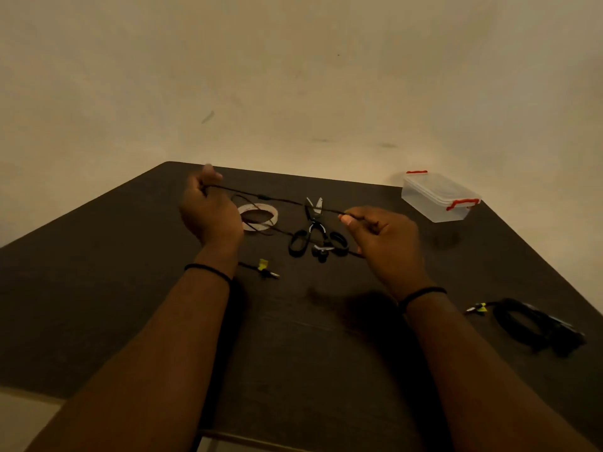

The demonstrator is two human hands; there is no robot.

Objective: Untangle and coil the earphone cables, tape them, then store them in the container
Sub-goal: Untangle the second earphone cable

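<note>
A thin black earphone cable (280, 200) is stretched taut above the dark table between both hands. My left hand (208, 210) grips one end with curled fingers at the far left. My right hand (381, 239) pinches the other end between thumb and fingers. More of the cable trails down onto the table, with its jack and a yellow tag (264, 268) near my left wrist. An earbud (321, 251) lies by the scissors. A white tape roll (259, 216) sits beside my left hand. The clear container (439, 197) with red clips stands shut at the far right.
Black-handled scissors (313, 230) lie open in the middle, under the stretched cable. A second black cable, coiled, (535, 324) with a yellow tag lies near the table's right edge. The table's near edge (261, 442) is close below my forearms. A plain wall rises behind.
</note>
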